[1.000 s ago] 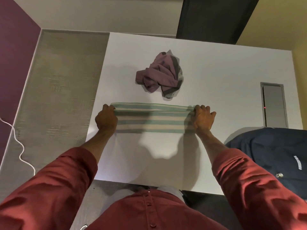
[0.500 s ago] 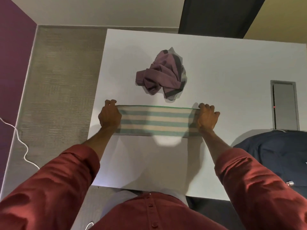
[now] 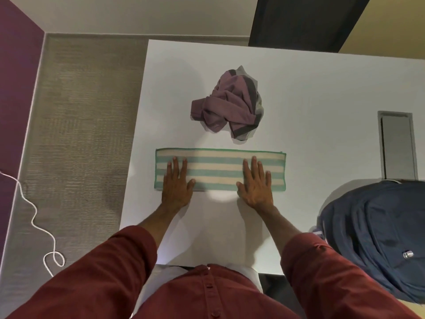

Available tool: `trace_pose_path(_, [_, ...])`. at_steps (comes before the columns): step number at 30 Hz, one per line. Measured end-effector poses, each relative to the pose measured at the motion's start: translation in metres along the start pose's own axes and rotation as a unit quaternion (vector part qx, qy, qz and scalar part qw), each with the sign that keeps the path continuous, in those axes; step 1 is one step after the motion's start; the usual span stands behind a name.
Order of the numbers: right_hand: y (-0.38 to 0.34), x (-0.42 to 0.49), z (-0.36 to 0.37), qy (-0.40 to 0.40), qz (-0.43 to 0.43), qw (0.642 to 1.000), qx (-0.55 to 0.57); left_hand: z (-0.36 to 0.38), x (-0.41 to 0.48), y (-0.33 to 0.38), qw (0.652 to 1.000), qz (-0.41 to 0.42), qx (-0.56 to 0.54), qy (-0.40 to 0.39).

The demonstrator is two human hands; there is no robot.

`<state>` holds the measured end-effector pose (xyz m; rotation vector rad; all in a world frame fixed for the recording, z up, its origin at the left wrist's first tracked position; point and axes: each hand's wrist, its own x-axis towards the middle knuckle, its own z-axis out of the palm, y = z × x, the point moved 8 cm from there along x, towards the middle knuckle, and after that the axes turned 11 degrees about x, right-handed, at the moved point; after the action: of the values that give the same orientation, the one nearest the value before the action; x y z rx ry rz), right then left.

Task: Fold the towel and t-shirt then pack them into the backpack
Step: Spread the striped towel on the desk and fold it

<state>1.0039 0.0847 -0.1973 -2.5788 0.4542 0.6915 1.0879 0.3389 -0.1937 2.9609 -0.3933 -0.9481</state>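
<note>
A teal-and-cream striped towel (image 3: 216, 168) lies folded into a long narrow strip across the middle of the white table (image 3: 310, 93). My left hand (image 3: 177, 183) rests flat on its left part, fingers spread. My right hand (image 3: 255, 183) presses flat on its right part the same way. Neither hand grips anything. Behind the towel sits a crumpled purple t-shirt with grey trim (image 3: 230, 107). A dark blue backpack (image 3: 377, 236) lies at the table's right front corner, partly over the edge.
A grey rectangular panel (image 3: 397, 146) is set in the table at the right, just behind the backpack. Grey carpet and a white cable (image 3: 34, 217) lie on the floor to the left. The table's left edge runs close to the towel's left end.
Both hands let go of the towel's ends, which they held stretched just above the table. The towel now lies flat and the hands rest open on top of it.
</note>
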Motion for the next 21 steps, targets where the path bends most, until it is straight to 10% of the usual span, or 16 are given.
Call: trace_pose_path(21, [0.024, -0.064, 0.018, -0.001, 0.131, 0.988, 0.078, 0.007, -0.025, -0.06, 0.999, -0.037, -0.009, -0.037])
